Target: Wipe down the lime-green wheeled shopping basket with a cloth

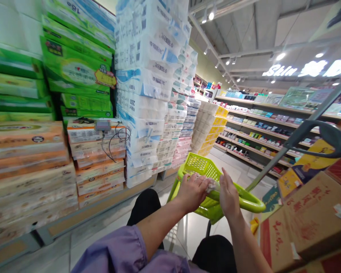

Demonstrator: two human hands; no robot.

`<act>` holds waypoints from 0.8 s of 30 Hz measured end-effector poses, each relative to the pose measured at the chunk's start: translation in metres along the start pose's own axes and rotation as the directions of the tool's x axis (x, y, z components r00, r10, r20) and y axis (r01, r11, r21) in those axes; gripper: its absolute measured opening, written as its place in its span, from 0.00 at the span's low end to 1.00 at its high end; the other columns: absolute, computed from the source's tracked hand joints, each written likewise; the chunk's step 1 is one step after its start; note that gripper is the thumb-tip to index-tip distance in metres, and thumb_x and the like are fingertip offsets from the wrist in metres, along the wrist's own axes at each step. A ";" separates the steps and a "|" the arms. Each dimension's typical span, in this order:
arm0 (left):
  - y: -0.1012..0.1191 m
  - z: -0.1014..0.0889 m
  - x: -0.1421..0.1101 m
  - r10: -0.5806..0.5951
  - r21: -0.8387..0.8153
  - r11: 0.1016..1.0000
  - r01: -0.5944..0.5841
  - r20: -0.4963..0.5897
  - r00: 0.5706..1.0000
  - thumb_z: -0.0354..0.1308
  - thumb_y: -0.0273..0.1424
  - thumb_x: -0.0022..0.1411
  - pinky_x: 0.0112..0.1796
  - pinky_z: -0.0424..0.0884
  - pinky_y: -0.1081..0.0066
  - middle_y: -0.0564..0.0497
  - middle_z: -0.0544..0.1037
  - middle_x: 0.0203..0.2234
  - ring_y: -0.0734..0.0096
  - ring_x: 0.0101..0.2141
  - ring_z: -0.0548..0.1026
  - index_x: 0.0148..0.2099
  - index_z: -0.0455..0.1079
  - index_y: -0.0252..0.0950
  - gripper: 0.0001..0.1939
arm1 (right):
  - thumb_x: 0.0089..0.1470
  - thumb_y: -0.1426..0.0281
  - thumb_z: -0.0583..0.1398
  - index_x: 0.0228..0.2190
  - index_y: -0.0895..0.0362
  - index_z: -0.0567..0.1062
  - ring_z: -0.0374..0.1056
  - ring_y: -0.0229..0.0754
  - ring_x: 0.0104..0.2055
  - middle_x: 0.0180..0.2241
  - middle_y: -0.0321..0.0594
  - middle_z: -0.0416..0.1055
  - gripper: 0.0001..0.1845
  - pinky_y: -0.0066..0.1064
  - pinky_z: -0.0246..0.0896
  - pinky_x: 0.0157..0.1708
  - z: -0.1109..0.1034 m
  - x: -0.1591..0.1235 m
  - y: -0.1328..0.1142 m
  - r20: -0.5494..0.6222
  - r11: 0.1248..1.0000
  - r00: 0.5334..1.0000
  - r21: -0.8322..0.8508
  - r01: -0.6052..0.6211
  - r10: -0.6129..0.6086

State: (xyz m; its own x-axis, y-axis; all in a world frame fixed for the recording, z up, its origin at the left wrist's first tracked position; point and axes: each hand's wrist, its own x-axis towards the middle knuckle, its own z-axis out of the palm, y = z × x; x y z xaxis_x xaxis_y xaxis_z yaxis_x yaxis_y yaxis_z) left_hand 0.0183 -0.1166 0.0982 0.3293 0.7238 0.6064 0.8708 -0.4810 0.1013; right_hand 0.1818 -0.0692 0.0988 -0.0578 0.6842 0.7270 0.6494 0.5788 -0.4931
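Observation:
A lime green shopping basket (200,165) on a wheeled stand sits in front of my knees, its grey pull handle (315,129) slanting up to the right. My left hand (191,191) rests on the basket's near rim, fingers curled around a small crumpled white piece (211,185) that I cannot name. My right hand (229,195) is against the same rim just to the right, fingers together and touching that white piece. A purple sleeve covers my left upper arm.
Tall stacks of packaged tissue and toilet paper (147,87) fill the left side on a low platform. Cardboard boxes (307,220) stand close on the right. Store shelves (261,125) line the aisle beyond the basket. Grey tile floor runs ahead.

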 end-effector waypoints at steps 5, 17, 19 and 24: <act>-0.026 -0.001 0.000 -0.177 -0.019 0.984 0.176 -0.104 0.979 0.51 0.31 0.63 0.56 0.58 0.55 0.44 0.73 0.52 0.57 0.55 0.65 0.54 0.67 0.36 0.17 | 0.64 0.63 0.47 0.45 0.59 0.76 0.67 0.52 0.54 0.47 0.46 0.75 0.22 0.45 0.54 0.54 -0.005 -0.030 0.019 -0.012 0.904 0.974 -0.375 0.204 -0.225; -0.017 0.001 -0.014 -0.047 0.088 0.994 0.058 -0.131 0.990 0.45 0.33 0.68 0.54 0.60 0.55 0.46 0.73 0.50 0.58 0.51 0.68 0.59 0.63 0.41 0.19 | 0.62 0.71 0.51 0.45 0.59 0.74 0.69 0.48 0.51 0.45 0.43 0.76 0.15 0.39 0.55 0.51 0.004 -0.038 0.021 -0.109 0.821 0.915 -0.492 0.289 -0.388; -0.018 0.005 -0.019 -0.048 0.117 0.991 0.068 -0.171 0.984 0.45 0.33 0.68 0.55 0.58 0.53 0.45 0.72 0.52 0.54 0.54 0.65 0.59 0.63 0.40 0.19 | 0.62 0.71 0.50 0.44 0.59 0.75 0.69 0.48 0.51 0.45 0.44 0.77 0.16 0.39 0.54 0.51 0.006 -0.038 0.020 -0.123 0.827 0.921 -0.495 0.266 -0.370; -0.012 0.012 -0.025 0.170 0.152 0.978 -0.144 -0.171 0.970 0.45 0.33 0.68 0.59 0.52 0.54 0.47 0.65 0.59 0.55 0.61 0.57 0.63 0.59 0.40 0.22 | 0.63 0.70 0.50 0.44 0.59 0.75 0.69 0.48 0.50 0.44 0.44 0.77 0.16 0.38 0.54 0.51 0.012 -0.036 0.013 -0.124 0.831 0.923 -0.491 0.261 -0.364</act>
State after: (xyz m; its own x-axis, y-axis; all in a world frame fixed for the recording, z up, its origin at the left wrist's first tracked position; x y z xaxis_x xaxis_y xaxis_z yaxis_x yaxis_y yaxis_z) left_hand 0.0043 -0.1232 0.0720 0.4050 0.5358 0.7408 0.8593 -0.4998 -0.1083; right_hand 0.1835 -0.0810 0.0606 -0.1953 0.3659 0.9099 0.8970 0.4419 0.0149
